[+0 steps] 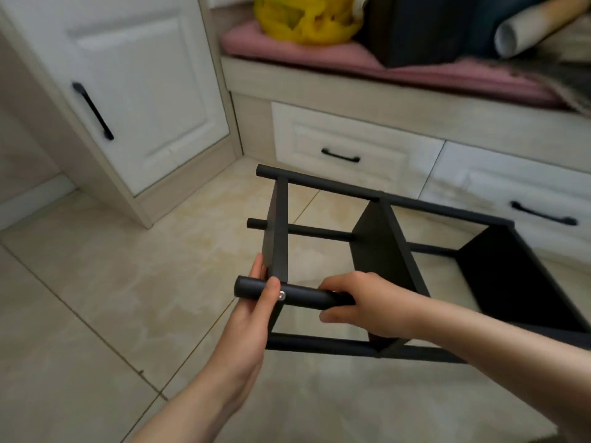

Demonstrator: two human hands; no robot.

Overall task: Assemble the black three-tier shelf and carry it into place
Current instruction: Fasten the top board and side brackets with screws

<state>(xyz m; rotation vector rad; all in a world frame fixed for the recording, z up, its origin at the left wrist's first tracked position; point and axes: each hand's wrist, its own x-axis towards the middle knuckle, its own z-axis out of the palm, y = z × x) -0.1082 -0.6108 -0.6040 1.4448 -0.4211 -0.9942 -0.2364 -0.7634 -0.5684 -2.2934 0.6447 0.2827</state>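
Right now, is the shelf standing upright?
No, the shelf is tipped on its side, with the left hand and right hand gripping its near pole.

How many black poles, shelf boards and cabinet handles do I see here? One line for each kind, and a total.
Poles: 4
Shelf boards: 3
Cabinet handles: 3
Total: 10

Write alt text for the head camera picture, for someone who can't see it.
Two hands hold the near pole of a black three-tier shelf turned on its side over a beige tile floor, the left hand by the pole's end, the right hand further along. Behind stand white drawers and a pink cushion.
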